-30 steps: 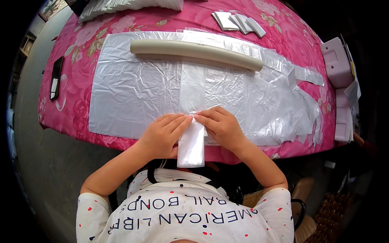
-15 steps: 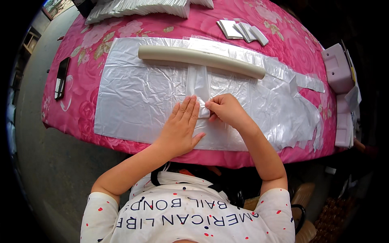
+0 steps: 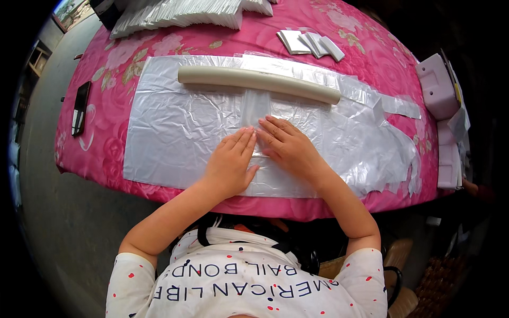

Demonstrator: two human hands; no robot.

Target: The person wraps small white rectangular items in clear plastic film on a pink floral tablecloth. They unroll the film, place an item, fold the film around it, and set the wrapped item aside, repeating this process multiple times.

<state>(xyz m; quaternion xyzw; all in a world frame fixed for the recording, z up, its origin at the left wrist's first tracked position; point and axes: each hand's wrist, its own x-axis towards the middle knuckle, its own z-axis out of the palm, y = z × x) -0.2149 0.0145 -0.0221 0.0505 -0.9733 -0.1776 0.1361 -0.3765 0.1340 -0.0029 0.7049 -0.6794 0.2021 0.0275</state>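
Note:
White translucent plastic bags (image 3: 175, 122) lie spread flat in a stack across the table in front of me. A narrow folded plastic strip (image 3: 256, 108) runs down the middle of the stack. My left hand (image 3: 231, 159) rests flat along the strip's left edge, fingers stretched out. Just right of it, my right hand (image 3: 289, 146) lies palm down over the strip, its fingers extended and nearly touching the left fingertips. Beyond both hands a long cream-coloured tube (image 3: 260, 83) lies across the bags, over the strip's far end.
A pink flowered cloth (image 3: 297, 209) covers the table. At the left edge lies a black phone (image 3: 80, 108). Folded white packets (image 3: 310, 43) sit at the back, near a long row of folded white plastic (image 3: 180, 16). Pale pink boxes (image 3: 437, 87) stand at the right edge.
My right hand has gone from pinching the strip's edge to lying flat on it with fingers extended. The left hand stays flat in nearly the same place.

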